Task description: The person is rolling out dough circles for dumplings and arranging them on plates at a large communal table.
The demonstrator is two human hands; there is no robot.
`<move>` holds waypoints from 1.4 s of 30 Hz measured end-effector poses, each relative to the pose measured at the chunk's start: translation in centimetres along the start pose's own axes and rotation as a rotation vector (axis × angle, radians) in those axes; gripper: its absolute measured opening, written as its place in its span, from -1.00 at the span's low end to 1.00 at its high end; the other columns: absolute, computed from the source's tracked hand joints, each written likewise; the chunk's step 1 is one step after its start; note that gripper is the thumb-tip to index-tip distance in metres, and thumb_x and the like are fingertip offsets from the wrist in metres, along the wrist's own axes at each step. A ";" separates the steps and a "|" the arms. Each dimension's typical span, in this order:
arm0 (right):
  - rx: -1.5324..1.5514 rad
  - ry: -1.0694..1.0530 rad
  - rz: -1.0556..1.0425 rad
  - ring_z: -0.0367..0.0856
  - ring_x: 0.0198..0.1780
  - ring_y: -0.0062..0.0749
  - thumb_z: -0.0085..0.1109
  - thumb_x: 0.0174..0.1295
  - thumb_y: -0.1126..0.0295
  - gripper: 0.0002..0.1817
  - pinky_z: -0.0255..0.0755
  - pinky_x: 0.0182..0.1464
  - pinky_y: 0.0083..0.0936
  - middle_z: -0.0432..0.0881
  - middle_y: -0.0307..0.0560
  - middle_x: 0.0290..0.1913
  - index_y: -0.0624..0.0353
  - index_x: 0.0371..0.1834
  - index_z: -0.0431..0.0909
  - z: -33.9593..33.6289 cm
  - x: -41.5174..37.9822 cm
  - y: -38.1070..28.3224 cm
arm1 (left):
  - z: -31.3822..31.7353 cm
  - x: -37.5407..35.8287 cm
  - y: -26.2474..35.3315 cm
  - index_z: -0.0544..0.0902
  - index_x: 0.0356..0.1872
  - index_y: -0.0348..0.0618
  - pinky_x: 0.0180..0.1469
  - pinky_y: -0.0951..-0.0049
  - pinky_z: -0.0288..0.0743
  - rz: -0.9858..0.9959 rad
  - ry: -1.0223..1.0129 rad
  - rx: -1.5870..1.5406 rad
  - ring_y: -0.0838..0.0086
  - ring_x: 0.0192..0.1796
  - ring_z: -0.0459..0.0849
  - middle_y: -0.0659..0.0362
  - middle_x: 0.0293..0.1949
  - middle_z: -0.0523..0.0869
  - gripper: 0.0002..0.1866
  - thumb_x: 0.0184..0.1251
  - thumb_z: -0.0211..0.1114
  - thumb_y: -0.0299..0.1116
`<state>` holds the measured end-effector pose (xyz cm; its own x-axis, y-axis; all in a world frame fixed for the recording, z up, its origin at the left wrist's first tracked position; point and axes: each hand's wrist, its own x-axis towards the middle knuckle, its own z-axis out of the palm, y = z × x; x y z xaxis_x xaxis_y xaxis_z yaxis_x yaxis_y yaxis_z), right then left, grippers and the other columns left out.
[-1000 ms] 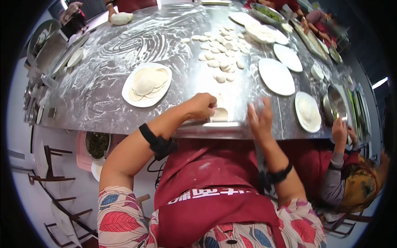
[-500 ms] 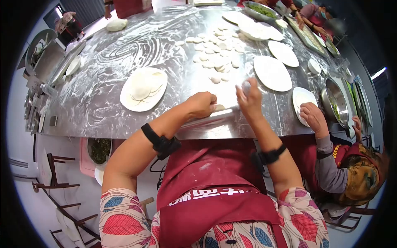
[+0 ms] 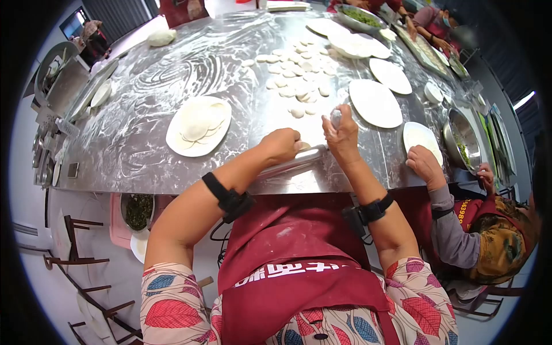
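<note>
My left hand (image 3: 280,145) is closed, its thumb and fingertips pinching the edge of a small dough wrapper (image 3: 304,146). Just in front of me, a shiny metal rolling pin (image 3: 294,161) lies slantwise near the table edge, below that hand. My right hand (image 3: 343,135) is at the pin's right end, its heel right against it. The floury fingers of this hand are raised and partly curled, with a gap between thumb and forefinger. Beyond both hands lie many flattened dough pieces (image 3: 302,72). Left of them, a white plate (image 3: 198,126) carries a stack of rolled wrappers.
Flour covers the metal table (image 3: 144,109). White plates (image 3: 375,103) stand at the right, near a bowl with green filling (image 3: 462,141). A co-worker's hand (image 3: 425,164) is at another plate (image 3: 421,138). A dough lump (image 3: 162,38) sits far left; other people work at the far side.
My right hand has shifted slightly left and down, and the rolling pin shows more clearly below the wrapper. My left hand keeps its pinch. The co-worker's hand has moved a little left.
</note>
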<state>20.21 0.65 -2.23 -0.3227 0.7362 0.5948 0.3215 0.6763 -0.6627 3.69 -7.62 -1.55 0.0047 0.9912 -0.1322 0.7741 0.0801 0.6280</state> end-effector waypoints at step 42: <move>-0.065 0.090 -0.081 0.53 -0.44 0.14 0.21 0.11 0.52 -0.67 0.38 -0.40 -0.23 0.51 0.20 -0.43 0.25 -0.09 0.33 0.8 -0.1 0.8 | -0.4 -1.0 -1.4 0.66 -0.30 -0.26 -0.15 0.25 0.48 -0.047 0.012 -0.112 0.12 -0.23 0.66 -0.10 -0.32 0.69 -0.72 0.13 0.27 -0.22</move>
<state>19.78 1.11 -3.23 -0.2694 0.6764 0.6855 0.3558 0.7313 -0.5819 2.36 -8.71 -1.97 -0.0384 0.9873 -0.1544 0.6978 0.1371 0.7031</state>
